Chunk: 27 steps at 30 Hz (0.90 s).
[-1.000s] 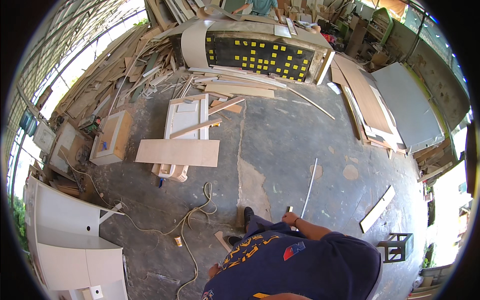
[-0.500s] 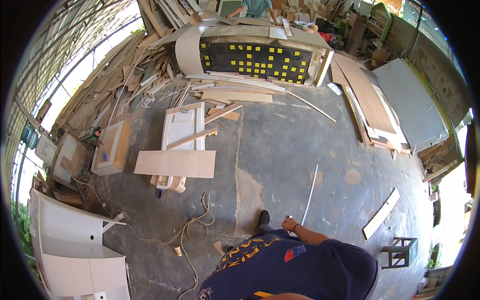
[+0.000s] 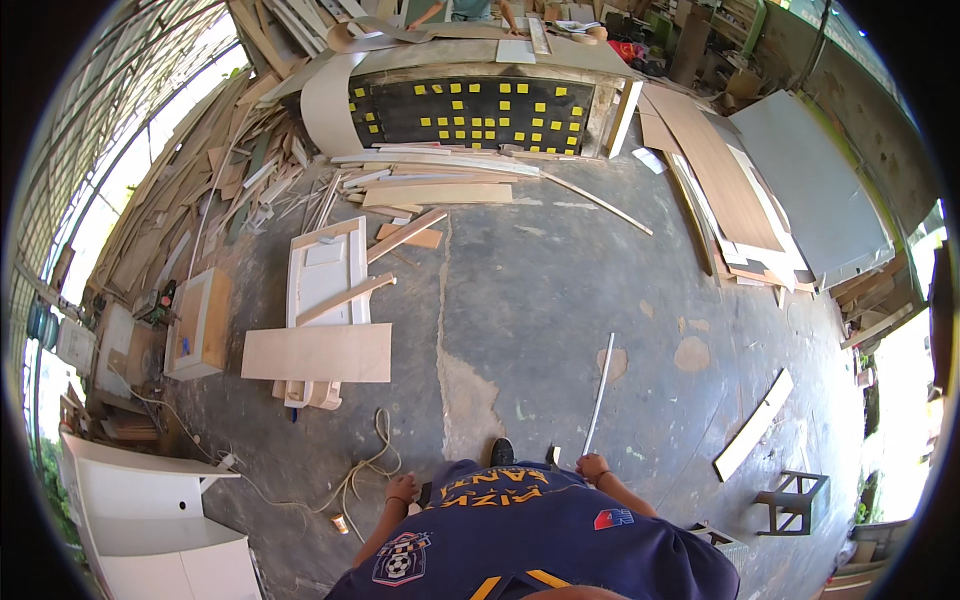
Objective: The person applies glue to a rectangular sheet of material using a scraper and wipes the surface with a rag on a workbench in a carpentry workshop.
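My left hand [image 3: 402, 487] hangs low beside my navy shirt [image 3: 520, 535], above the floor. Its fingers are small in the picture and partly turned away. My right hand [image 3: 592, 465] looks curled closed on the other side of the shirt; whatever may be in it is hidden. Just past that hand, a long thin white strip [image 3: 600, 395] lies on the floor, and the hand overlaps its near end. One dark shoe [image 3: 501, 452] shows between my hands. A small pale piece [image 3: 555, 455] appears between the shoe and my right hand.
Ahead left, a pale board [image 3: 318, 352] lies across a white panel [image 3: 330, 260]. A cord [image 3: 355, 478] loops on the floor near my left hand. A pale plank [image 3: 752, 425] and dark stool [image 3: 793, 503] are at right. Another person [image 3: 470, 10] is behind the far workbench [image 3: 470, 60].
My left hand and forearm have come into view. The right hand has moved slightly right and down in the picture. The view has shifted, with the room's contents sliding left; the strip stays on the floor.
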Available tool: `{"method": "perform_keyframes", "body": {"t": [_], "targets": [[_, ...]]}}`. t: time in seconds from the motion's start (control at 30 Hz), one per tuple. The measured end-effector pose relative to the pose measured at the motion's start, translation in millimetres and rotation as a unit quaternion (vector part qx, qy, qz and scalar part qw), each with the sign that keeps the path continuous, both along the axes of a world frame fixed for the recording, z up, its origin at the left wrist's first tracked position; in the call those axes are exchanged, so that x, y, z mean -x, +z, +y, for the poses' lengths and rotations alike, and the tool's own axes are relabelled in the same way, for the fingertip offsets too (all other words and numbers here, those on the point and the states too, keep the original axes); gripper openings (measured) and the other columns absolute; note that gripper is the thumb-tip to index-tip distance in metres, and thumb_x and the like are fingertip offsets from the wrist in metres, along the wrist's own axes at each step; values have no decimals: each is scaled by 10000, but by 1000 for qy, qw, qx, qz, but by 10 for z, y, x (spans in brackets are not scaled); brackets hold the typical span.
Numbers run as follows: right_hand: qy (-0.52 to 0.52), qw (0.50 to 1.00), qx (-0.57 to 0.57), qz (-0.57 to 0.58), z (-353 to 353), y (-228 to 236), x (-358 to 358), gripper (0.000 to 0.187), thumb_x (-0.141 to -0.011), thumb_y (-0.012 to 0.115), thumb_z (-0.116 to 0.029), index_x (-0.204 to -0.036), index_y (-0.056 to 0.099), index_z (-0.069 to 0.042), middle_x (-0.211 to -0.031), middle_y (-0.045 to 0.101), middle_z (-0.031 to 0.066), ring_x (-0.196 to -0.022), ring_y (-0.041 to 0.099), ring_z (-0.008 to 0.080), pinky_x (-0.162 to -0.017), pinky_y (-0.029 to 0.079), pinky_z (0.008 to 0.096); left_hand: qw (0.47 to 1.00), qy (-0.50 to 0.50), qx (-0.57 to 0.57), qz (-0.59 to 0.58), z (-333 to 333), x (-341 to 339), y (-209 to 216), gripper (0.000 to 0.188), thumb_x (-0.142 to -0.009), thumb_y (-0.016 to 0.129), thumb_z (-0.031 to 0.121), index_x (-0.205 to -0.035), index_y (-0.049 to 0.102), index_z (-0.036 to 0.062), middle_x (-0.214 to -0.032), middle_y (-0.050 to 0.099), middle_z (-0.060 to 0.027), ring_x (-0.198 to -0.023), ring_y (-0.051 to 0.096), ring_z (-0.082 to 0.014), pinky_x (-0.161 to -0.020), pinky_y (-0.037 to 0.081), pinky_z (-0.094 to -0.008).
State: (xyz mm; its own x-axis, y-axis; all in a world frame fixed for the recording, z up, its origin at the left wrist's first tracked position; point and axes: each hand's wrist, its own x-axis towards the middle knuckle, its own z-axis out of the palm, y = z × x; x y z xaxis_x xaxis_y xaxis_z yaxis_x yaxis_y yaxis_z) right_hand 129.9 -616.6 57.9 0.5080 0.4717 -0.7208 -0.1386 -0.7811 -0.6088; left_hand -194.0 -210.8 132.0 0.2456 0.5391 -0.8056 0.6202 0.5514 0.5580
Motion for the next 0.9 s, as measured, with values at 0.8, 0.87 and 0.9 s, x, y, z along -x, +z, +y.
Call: {"method": "perform_keyframes", "body": {"t": [0.8,0.87,0.9], "targets": [[-237,969,50,42,1556,1080,-2149,138,-768,510,-181,-809,563,-61,-680,577,47,-575,587,151,-502,470,309,916,-379,-107,72,1394,-2341,-574,331,-772,544,358,-880,546,45,-746,586,-92,-652,585,-224,-564,459,-342],[-265,964,-2,36,1819,1171,-2463,159,-759,508,-180,-848,561,-59,-671,577,47,-574,587,149,-459,446,292,996,-76,31,30,1525,-2702,-524,290,-780,549,346,-751,576,59,-662,569,-62,-545,566,-170,-481,449,-305],[-283,958,-24,37,1880,1162,-2532,174,-755,507,-180,-868,559,-58,-667,577,48,-573,588,149,-438,434,284,998,-61,9,-2,1541,-2918,-364,279,-774,558,337,-718,577,64,-624,553,-44,-527,551,-153,-469,438,-296]]}}
